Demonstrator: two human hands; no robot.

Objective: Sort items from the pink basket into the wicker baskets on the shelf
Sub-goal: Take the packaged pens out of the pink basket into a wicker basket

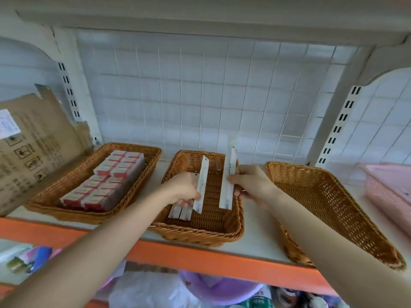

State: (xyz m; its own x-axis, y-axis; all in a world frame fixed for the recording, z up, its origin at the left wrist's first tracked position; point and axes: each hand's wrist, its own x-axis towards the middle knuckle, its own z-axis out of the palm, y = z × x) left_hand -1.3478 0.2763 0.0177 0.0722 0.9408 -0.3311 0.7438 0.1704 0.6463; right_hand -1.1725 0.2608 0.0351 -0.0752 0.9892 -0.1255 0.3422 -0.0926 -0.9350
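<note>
left hand (pixel 184 190) grips white strip pack (pixel 203 174) | right hand (pixel 251 183) pinches second pack (pixel 230 161) | both over middle wicker basket (pixel 200 234) | likely light, stiff, slim: hold mid-length

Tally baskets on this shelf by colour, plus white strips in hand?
Brown wicker baskets: 3
Pink basket: 1
White strips in hand: 2, one in left hand, one in right hand
Total: 6

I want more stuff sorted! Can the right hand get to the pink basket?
Probably yes, once free. The right hand pinches a white pack over the middle wicker basket; the pink basket stands open on the same shelf, past the right wicker basket.
</note>
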